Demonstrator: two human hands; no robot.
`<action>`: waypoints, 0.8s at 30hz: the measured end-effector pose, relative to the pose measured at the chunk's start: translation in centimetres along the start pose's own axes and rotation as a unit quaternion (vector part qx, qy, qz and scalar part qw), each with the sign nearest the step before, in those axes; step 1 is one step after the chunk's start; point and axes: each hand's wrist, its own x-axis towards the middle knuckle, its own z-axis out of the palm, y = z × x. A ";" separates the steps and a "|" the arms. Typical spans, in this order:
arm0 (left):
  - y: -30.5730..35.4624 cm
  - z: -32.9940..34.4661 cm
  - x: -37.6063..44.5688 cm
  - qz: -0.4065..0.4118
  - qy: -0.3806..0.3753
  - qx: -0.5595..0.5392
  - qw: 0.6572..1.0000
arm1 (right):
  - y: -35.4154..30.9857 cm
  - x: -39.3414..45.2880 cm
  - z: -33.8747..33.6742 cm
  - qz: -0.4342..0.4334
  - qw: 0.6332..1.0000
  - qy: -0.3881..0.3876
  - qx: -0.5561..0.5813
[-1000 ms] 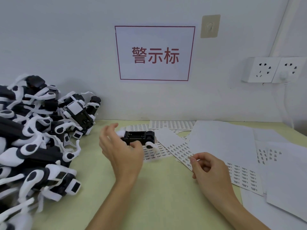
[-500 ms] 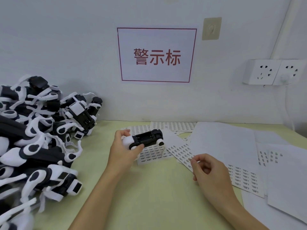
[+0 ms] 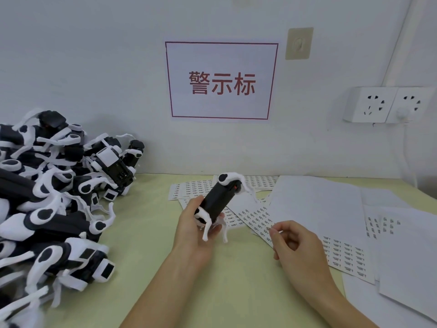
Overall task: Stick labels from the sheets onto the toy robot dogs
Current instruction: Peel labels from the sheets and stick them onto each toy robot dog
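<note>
While the left hand (image 3: 196, 229) grips the lower end of a toy dog (image 3: 218, 200), its black body slants up and away to the right, white legs dangling at both ends. It is lifted above a pale green table (image 3: 146, 268), against a white wall with a red-bordered sign (image 3: 222, 80) and sockets (image 3: 387, 104). More dogs (image 3: 54, 204) are heaped at left; label sheets (image 3: 295, 223) lie at right. The thumb and curled fingers wrap the toy's near end. The right hand (image 3: 300, 245), just above the sheets, pinches what may be a tiny label between thumb and forefinger.
</note>
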 end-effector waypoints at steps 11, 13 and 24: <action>-0.5 0.3 -0.6 -0.080 -0.141 -0.070 0.984 | -0.2 -0.1 0.0 0.007 1.000 0.002 0.002; -0.9 0.4 -0.3 -0.048 -0.148 -0.055 0.986 | -0.2 -0.1 0.1 0.009 1.000 0.005 0.004; -1.3 -0.3 0.5 0.088 -0.082 0.083 0.989 | -0.5 -0.3 0.1 0.003 1.000 0.009 -0.005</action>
